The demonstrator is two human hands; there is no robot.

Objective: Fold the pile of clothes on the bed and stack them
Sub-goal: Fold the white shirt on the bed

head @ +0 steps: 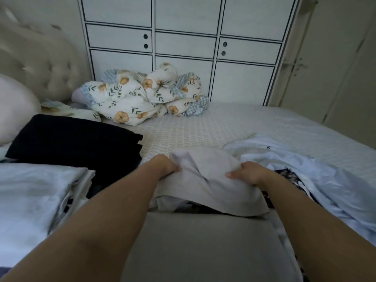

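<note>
patterned bed (223,123) before a panelled wardrobe (183,37).

Dim, flat light; soft focus, wide-angle bending at edges.

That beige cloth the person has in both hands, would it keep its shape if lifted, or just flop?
Probably it flops: the beige cloth already sags and creases between the left hand and right hand. It looks light, since it bunches up where the fingers pinch it. Its lower edge drapes limply over the unfolded clothes, so it would likely trail when raised.
</note>
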